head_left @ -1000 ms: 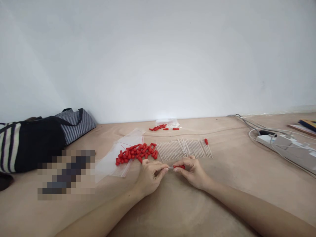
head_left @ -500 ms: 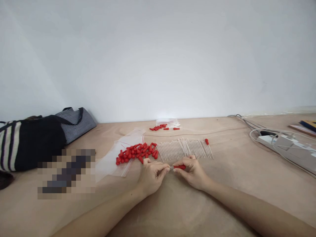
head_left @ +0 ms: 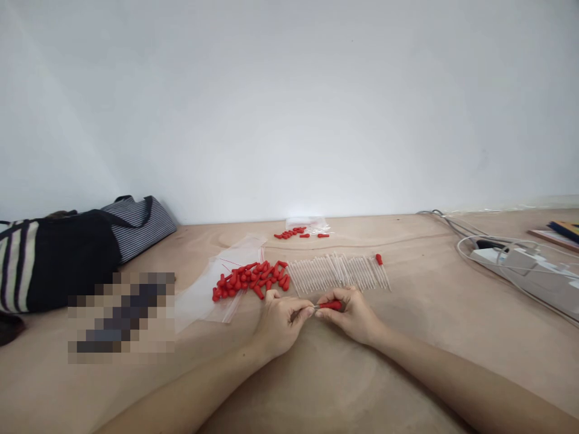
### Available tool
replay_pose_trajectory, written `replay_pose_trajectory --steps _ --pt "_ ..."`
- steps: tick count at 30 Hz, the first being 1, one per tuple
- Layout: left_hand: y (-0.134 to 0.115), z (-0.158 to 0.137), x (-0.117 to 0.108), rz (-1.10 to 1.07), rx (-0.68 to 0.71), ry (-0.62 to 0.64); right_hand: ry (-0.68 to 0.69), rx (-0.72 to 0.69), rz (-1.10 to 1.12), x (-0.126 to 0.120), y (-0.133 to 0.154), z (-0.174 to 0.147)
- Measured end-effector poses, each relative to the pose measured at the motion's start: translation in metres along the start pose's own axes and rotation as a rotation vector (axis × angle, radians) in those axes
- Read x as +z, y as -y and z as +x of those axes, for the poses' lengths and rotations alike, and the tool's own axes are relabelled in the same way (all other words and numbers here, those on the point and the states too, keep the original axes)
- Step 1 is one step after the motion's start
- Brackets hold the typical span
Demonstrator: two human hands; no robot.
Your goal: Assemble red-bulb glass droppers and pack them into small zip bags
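My left hand point(head_left: 286, 318) pinches a thin clear dropper tube point(head_left: 316, 307), most of it hidden by the fingers. Facing it, my right hand point(head_left: 350, 314) is closed on a red rubber dropper bulb point(head_left: 331, 305) that meets the tube's end. Just beyond my hands lies a row of clear dropper tubes point(head_left: 316, 274), side by side on the table. The tube at the row's right end bears a red bulb point(head_left: 379, 259). Left of the row, a heap of red bulbs point(head_left: 251, 278) rests partly on a clear plastic bag point(head_left: 203, 301).
Farther back lie a small group of red bulbs point(head_left: 292, 232) and thin clear pieces by another bag point(head_left: 305, 222). A dark striped bag point(head_left: 76, 259) and a blurred-out object point(head_left: 126, 316) are at left. At right sits a white power strip point(head_left: 534, 277) with cables.
My two hands have drawn slightly closer together, and less of the tube shows between them. The heap and the row look the same.
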State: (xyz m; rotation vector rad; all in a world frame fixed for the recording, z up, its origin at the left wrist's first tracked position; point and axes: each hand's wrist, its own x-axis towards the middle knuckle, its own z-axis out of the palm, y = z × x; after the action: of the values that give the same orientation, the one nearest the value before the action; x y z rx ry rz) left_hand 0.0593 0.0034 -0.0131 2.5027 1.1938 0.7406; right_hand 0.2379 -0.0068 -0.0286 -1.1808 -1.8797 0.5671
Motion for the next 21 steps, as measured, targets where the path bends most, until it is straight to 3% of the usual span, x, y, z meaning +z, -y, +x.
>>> replay_pose_trajectory --steps 7,16,21 --pt "0.0036 -0.0013 0.0023 -0.058 -0.015 0.028 -0.005 -0.208 -0.011 -0.0058 -0.0045 0.0002" --pt "0.0031 -0.0021 0.0051 -0.106 -0.043 0.032 0.034 -0.168 0.123 -0.0012 -0.0010 0.0029" --pt "0.0066 -0.0004 0.0024 -0.196 -0.064 0.030 -0.033 -0.086 0.073 -0.0034 -0.0086 0.0029"
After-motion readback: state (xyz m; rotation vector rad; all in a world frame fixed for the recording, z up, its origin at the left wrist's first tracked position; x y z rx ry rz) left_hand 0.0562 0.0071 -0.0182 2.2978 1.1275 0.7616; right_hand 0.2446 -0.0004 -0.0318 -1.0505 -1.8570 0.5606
